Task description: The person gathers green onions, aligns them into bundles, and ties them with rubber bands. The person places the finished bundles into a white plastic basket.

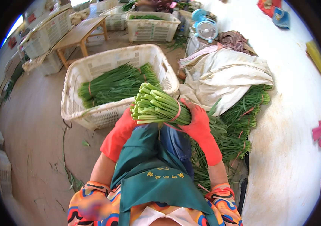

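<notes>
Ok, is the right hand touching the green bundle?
Touching. The head view shows the right hand pressed against the green bundle, gripping beside its pink band.

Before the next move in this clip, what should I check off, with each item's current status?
1. Right hand gripping the bundle: ok, beside the band.
2. Pink band around the stalks: ok.
3. Left hand gripping firmly: cannot tell, fingers hidden behind the bundle.
4. Near crate uncovered: ok, greens visible inside.
5. Pale cloth fully covering the pile: not ok, bundles stick out.
6. Floor free of scraps: not ok.
</notes>
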The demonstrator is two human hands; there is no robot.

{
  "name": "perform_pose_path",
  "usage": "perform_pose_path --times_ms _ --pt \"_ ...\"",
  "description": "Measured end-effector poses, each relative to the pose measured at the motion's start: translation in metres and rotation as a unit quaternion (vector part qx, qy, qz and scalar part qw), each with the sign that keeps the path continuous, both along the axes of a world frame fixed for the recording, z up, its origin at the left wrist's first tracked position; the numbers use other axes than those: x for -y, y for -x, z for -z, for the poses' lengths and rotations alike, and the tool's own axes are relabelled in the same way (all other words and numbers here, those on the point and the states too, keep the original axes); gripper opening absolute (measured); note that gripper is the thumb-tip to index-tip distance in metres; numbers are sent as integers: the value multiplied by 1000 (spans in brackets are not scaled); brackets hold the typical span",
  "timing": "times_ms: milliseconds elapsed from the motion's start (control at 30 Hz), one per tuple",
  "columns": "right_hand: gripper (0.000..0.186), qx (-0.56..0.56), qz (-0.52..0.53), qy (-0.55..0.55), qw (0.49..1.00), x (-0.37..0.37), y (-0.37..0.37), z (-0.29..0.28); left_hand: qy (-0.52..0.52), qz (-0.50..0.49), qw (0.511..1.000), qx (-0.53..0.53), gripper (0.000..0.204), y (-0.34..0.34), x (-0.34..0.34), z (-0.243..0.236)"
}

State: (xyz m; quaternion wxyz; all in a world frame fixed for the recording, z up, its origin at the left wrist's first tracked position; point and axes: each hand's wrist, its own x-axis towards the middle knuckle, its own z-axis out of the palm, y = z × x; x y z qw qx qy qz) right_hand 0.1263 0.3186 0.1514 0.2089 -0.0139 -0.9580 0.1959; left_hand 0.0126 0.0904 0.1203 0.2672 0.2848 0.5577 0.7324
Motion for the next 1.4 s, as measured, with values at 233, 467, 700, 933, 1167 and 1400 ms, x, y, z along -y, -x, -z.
perform_pose_path --times_ms 233,467,700,933,1167,1400 --pt "86 3 -51 -42 998 11 30 74 -142 -48 954 258 58 -19 33 61" --pt "92 -4 -96 -109 989 26 13 93 -193 -80 924 320 52 -21 80 93" --pt "88 91 -85 -65 990 3 22 88 -41 -347 936 36 37 -46 54 83" --pt "72 130 -138 241 952 4 48 16 -66 -323 942 56 41 -13 15 84" --pt "47 -44 -260 -31 964 75 80 65 -52 -295 934 194 39 -8 9 68" --pt "44 -24 -222 -45 974 84 93 84 -79 -276 935 209 47 -1 13 78"
